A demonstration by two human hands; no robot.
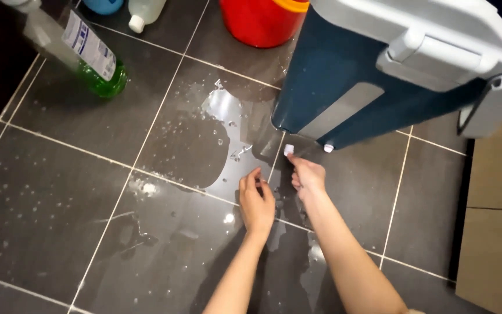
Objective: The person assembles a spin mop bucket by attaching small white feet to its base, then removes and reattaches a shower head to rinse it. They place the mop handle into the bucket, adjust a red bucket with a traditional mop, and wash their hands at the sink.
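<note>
From the head camera, the right hand pinched a small white plug at the base of the blue-and-white mop bucket. The left hand hovered loosely curled, holding nothing, above the puddle on the dark tiled floor.

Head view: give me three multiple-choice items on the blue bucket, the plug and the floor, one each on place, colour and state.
1. Where is the white plug?
A. at the right hand's fingertips, by the blue bucket's base
B. in the red tub
C. under the bottle

2. What colour is the liquid in the tilted bottle?
A. red
B. green
C. blue

3. How is the floor by the bucket?
A. dry
B. carpeted
C. wet

A: plug at fingertips. B: green shows in the bottle. C: a puddle shines.
</note>
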